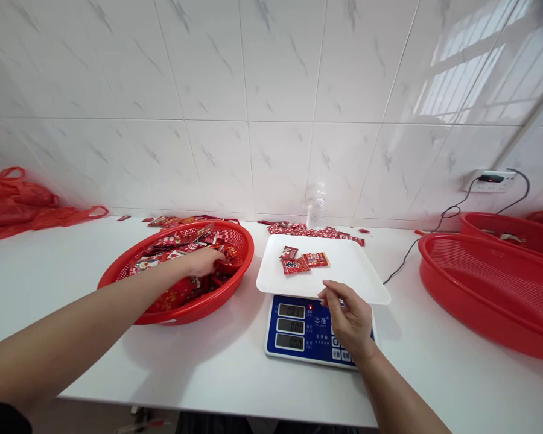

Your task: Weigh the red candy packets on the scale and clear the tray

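Observation:
My left hand (204, 261) reaches into a red basket (221, 304) on the left, among many red packets (174, 295); its fingertips are hidden there, so what they hold cannot be made out. Over the keypad of the blue and white scale (314, 337) is my right hand (347, 313), thumb and fingers drawn together, and anything between them is too small to tell. On the scale's white tray (353, 274) lie a small dark red packet (289, 253), a red packet (295, 266) and an orange-red packet (317, 260).
Red packets (298, 229) line the wall beside a clear bottle (317, 206). Red bags (18, 202) lie at the far left. To the right stand red baskets (479, 301), with a black cable (405, 259) running to a socket (489, 181).

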Tool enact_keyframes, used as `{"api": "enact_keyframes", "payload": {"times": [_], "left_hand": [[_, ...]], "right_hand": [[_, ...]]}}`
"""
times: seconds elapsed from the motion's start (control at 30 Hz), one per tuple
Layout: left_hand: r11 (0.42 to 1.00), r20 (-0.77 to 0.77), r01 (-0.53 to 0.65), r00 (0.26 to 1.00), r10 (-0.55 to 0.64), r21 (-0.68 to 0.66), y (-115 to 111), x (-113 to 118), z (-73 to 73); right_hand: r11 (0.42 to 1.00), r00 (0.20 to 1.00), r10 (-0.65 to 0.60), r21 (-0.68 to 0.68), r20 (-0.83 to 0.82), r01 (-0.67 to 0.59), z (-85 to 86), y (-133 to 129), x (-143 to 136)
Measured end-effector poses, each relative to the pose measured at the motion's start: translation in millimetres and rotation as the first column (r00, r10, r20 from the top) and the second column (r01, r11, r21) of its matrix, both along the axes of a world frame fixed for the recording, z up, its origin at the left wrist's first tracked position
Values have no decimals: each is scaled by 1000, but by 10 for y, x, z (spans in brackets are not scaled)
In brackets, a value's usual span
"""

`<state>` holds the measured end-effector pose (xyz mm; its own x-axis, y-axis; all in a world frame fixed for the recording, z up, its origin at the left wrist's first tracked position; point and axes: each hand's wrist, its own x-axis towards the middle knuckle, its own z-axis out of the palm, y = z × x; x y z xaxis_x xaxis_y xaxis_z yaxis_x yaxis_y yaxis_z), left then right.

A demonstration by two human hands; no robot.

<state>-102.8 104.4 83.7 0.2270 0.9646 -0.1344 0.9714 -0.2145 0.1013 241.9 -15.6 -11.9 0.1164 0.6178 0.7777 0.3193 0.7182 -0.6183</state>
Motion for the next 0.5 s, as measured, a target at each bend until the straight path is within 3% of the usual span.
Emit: {"api": "enact_keyframes", "payload": {"times": [0.17, 0.27, 0.33, 0.4, 0.47, 0.5], "left_hand": [[996, 93, -37, 995, 29, 82, 86, -140, 401], [972, 320, -174, 940, 116, 159, 68, -3, 538], [959, 559, -258, 816, 149, 121, 60, 212, 540], [971, 723, -236, 677, 136, 38, 73, 488, 469], [985, 775, -173, 625, 92, 23, 111, 774, 344], [989, 761, -142, 646, 60, 43, 137, 906, 269]], "right_hand": [[1000, 1000, -1, 2, 6, 1, 18, -10, -7], [1000, 1000, -3, 6, 7, 3, 33, -11, -14], [1000, 1000, -12, 9, 8, 12, 42, -10, -17], [1000, 1000, -17, 14, 11, 17, 44, -5, -18], [1000, 1000, -16, 21, 13, 16, 39, 6, -19], [1000, 1000, -13, 22, 14, 13, 35, 13, -19]]}}
